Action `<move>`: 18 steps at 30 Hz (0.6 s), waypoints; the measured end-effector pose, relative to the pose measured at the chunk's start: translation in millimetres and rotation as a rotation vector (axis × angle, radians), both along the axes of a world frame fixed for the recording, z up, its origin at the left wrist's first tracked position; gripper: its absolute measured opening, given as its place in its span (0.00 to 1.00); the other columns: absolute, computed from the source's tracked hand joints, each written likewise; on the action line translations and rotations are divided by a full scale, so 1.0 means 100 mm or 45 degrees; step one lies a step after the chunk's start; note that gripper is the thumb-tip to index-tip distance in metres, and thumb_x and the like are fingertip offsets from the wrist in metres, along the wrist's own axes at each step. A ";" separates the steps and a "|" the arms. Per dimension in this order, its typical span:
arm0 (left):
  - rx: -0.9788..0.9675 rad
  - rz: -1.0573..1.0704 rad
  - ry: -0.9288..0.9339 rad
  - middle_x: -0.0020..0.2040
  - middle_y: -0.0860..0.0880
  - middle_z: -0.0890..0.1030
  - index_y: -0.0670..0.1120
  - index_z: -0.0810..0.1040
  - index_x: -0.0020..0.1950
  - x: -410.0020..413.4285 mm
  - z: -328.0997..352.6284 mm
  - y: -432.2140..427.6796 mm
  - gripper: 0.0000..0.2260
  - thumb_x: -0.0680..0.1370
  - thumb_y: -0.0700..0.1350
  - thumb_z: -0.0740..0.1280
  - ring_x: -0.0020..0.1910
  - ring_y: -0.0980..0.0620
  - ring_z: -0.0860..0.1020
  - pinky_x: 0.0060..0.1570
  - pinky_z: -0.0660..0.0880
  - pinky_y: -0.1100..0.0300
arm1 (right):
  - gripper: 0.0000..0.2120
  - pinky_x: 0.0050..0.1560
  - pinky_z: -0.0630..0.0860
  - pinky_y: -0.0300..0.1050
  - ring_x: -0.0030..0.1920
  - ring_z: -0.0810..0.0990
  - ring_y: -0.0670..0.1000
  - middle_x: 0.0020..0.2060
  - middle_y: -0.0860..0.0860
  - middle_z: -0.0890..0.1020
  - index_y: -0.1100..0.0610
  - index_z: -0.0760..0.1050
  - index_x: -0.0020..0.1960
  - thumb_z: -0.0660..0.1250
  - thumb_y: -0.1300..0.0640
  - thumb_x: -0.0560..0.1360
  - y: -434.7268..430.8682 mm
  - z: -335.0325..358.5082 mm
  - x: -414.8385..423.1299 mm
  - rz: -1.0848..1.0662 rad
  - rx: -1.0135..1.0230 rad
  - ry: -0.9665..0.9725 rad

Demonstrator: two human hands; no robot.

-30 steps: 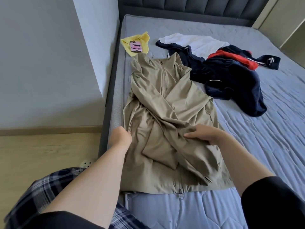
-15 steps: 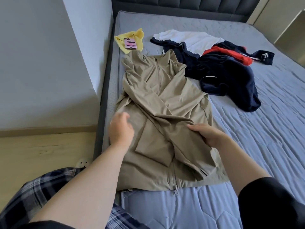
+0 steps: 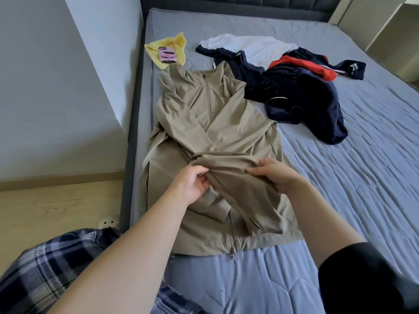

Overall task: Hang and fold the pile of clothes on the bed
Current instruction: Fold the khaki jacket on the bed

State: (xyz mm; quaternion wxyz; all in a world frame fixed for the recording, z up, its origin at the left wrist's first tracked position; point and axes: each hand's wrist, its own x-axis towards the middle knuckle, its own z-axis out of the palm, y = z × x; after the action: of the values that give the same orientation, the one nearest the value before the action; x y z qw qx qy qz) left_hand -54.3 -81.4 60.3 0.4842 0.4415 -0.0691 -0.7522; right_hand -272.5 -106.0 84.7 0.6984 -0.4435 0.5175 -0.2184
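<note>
Since the earlier frame my left hand [image 3: 192,182] has crossed from the left edge of the tan jacket [image 3: 215,123] to its middle, fingers now pinching the crossed sleeve [image 3: 226,164] beside my right hand [image 3: 275,175], which grips it too. That jacket lies flat along the left side of the bed [image 3: 351,168]; I judge I should draw the sleeve taut and lay it straight.

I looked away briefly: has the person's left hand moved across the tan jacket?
Yes. The left hand has gone rightward, from the bed edge to the middle of the tan jacket, gripping its sleeve.
</note>
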 end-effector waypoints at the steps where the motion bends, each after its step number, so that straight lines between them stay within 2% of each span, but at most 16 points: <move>1: -0.082 0.027 0.065 0.32 0.46 0.81 0.41 0.75 0.44 0.03 0.04 -0.01 0.12 0.79 0.30 0.54 0.34 0.51 0.80 0.35 0.79 0.61 | 0.06 0.35 0.79 0.39 0.37 0.85 0.49 0.36 0.55 0.85 0.62 0.78 0.46 0.62 0.66 0.78 -0.01 0.02 0.00 -0.111 -0.048 -0.091; 4: -0.222 -0.084 0.106 0.34 0.48 0.81 0.44 0.75 0.43 0.08 0.15 -0.03 0.10 0.79 0.35 0.57 0.38 0.51 0.77 0.38 0.77 0.59 | 0.10 0.40 0.80 0.41 0.39 0.85 0.50 0.38 0.54 0.85 0.61 0.78 0.46 0.59 0.70 0.77 -0.07 0.15 0.00 -0.216 -0.209 -0.315; 5: -0.233 -0.166 0.063 0.35 0.49 0.80 0.45 0.76 0.43 0.06 0.19 -0.02 0.08 0.79 0.39 0.59 0.38 0.51 0.76 0.39 0.74 0.59 | 0.12 0.41 0.80 0.41 0.40 0.84 0.50 0.38 0.54 0.85 0.60 0.79 0.45 0.59 0.69 0.77 -0.09 0.22 0.01 -0.174 -0.246 -0.321; 7: -0.245 -0.250 -0.072 0.39 0.49 0.82 0.46 0.78 0.46 0.00 0.25 -0.03 0.05 0.79 0.43 0.64 0.40 0.51 0.78 0.41 0.72 0.57 | 0.13 0.36 0.79 0.39 0.35 0.83 0.49 0.36 0.53 0.84 0.59 0.81 0.42 0.59 0.66 0.79 -0.13 0.38 0.05 -0.045 -0.320 -0.245; 9: -0.301 -0.176 -0.282 0.39 0.50 0.84 0.47 0.80 0.46 -0.08 0.30 -0.06 0.03 0.77 0.42 0.67 0.41 0.51 0.80 0.43 0.74 0.57 | 0.13 0.33 0.77 0.38 0.31 0.81 0.47 0.33 0.52 0.83 0.62 0.79 0.45 0.56 0.68 0.79 -0.16 0.53 0.12 0.009 -0.447 -0.167; 12: -0.519 0.077 -0.497 0.40 0.50 0.85 0.47 0.84 0.42 -0.09 0.46 -0.11 0.03 0.74 0.41 0.71 0.45 0.49 0.82 0.50 0.78 0.55 | 0.19 0.45 0.79 0.39 0.39 0.83 0.47 0.36 0.51 0.84 0.61 0.80 0.43 0.54 0.76 0.76 -0.19 0.75 0.22 -0.119 -0.638 -0.266; 15: -0.839 0.007 -0.344 0.48 0.49 0.85 0.50 0.86 0.44 -0.09 0.58 -0.06 0.06 0.71 0.41 0.71 0.51 0.50 0.82 0.52 0.78 0.57 | 0.22 0.42 0.77 0.39 0.38 0.82 0.48 0.35 0.51 0.84 0.57 0.84 0.38 0.56 0.77 0.68 -0.15 0.95 0.19 -0.196 -0.739 -0.405; 16: -0.876 -0.063 -0.300 0.49 0.48 0.85 0.48 0.86 0.46 -0.11 0.56 -0.03 0.08 0.71 0.39 0.70 0.53 0.49 0.82 0.54 0.77 0.57 | 0.21 0.40 0.75 0.39 0.37 0.81 0.49 0.34 0.51 0.83 0.57 0.84 0.37 0.57 0.76 0.65 -0.14 0.95 0.15 -0.236 -0.744 -0.384; 18: -0.760 -0.237 -0.288 0.47 0.48 0.85 0.43 0.83 0.49 -0.20 0.42 0.05 0.08 0.72 0.35 0.69 0.52 0.47 0.80 0.53 0.77 0.58 | 0.19 0.41 0.74 0.42 0.36 0.78 0.53 0.31 0.54 0.81 0.60 0.82 0.35 0.56 0.77 0.63 -0.13 0.79 0.02 -0.375 -0.669 -0.249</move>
State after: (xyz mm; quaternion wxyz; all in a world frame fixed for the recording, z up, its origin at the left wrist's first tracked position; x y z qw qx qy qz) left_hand -74.3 -76.4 102.0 0.5106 0.3527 -0.3800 -0.6859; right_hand -270.5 -118.6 164.1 0.5671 -0.5060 0.4325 -0.4851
